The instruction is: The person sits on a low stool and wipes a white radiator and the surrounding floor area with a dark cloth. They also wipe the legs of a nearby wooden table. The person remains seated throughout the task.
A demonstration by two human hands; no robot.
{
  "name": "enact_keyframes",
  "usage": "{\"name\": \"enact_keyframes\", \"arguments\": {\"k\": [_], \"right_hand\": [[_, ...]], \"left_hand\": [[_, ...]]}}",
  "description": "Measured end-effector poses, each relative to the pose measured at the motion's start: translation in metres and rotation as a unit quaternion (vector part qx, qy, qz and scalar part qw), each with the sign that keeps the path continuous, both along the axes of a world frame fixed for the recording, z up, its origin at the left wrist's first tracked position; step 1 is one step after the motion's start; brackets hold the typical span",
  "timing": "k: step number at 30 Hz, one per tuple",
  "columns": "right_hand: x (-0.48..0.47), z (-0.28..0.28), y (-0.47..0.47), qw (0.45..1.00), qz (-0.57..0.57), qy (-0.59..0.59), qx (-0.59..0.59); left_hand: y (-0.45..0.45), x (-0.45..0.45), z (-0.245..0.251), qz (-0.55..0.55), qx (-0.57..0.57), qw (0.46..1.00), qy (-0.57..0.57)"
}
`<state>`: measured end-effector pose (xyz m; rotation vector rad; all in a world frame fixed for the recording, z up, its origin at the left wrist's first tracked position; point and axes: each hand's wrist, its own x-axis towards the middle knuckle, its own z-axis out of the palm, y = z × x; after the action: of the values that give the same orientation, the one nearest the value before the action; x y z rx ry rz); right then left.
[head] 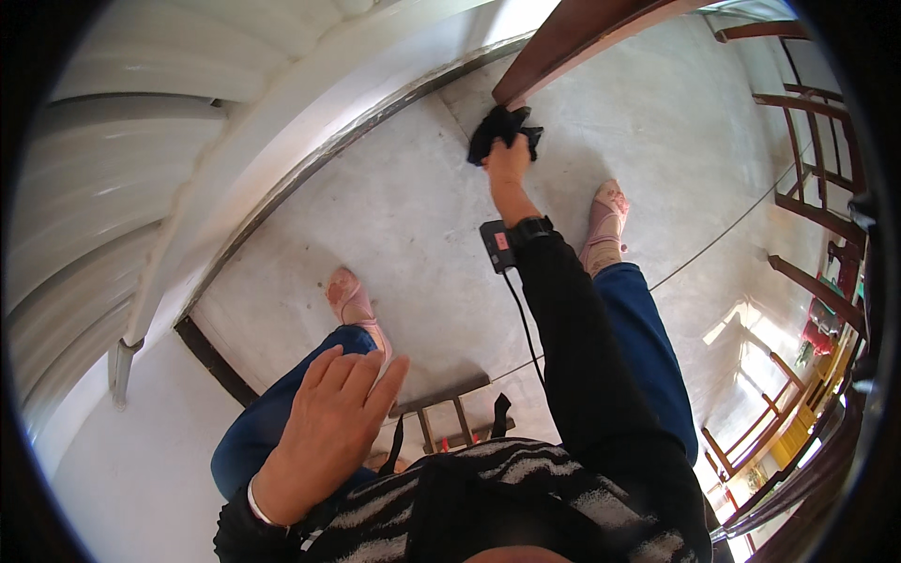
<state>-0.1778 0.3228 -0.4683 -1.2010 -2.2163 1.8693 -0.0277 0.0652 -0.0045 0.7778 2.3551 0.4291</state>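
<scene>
My right hand (508,160) reaches down near the floor and grips a black cloth (496,130). The cloth lies against the lower end of a reddish-brown wooden leg or post (538,67); what it joins at the top is out of view. My left hand (329,415) rests above my left thigh with its fingers slightly spread, holding nothing. A black strap with a small black box (498,246) and a cable sits at my right wrist.
A white wall with a dark baseboard (218,362) runs along the left. Behind my feet stands a low wooden stool or rack (440,401). Wooden chairs (809,151) are at the right. A thin dark line (732,226) crosses the grey floor (429,211).
</scene>
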Motion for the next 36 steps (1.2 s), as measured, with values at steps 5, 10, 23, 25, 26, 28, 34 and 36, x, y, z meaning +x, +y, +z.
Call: {"name": "enact_keyframes", "arguments": {"k": [5, 10, 23, 25, 26, 28, 34, 36], "right_hand": [[-0.036, 0.021, 0.056, 0.969, 0.047, 0.165, 0.18], [-0.022, 0.009, 0.031, 0.976, 0.2, 0.057, 0.068], [-0.108, 0.045, 0.113, 0.904, 0.315, 0.233, 0.169], [-0.12, 0.03, 0.118, 0.909, 0.36, 0.172, 0.119], [-0.123, 0.021, 0.123, 0.911, 0.369, 0.134, 0.126], [-0.118, 0.004, 0.133, 0.89, 0.396, 0.104, 0.203], [-0.053, 0.023, 0.111, 0.978, 0.174, 0.117, -0.016], [-0.045, 0.045, 0.079, 0.961, -0.077, 0.162, -0.212]], "left_hand": [[-0.002, 0.005, 0.0, -0.012, 0.016, 1.0, -0.002], [-0.002, 0.007, 0.003, 0.001, 0.015, 1.0, -0.001], [-0.004, 0.003, 0.0, 0.0, 0.013, 1.0, -0.016], [-0.003, 0.001, -0.001, -0.004, 0.009, 1.0, -0.013], [-0.003, 0.0, 0.0, -0.001, 0.009, 1.0, -0.006], [-0.002, -0.001, -0.001, -0.005, 0.0, 1.0, 0.004], [-0.001, 0.004, -0.002, -0.008, -0.004, 1.0, 0.006], [0.0, 0.006, -0.002, -0.008, -0.001, 1.0, -0.003]]}}
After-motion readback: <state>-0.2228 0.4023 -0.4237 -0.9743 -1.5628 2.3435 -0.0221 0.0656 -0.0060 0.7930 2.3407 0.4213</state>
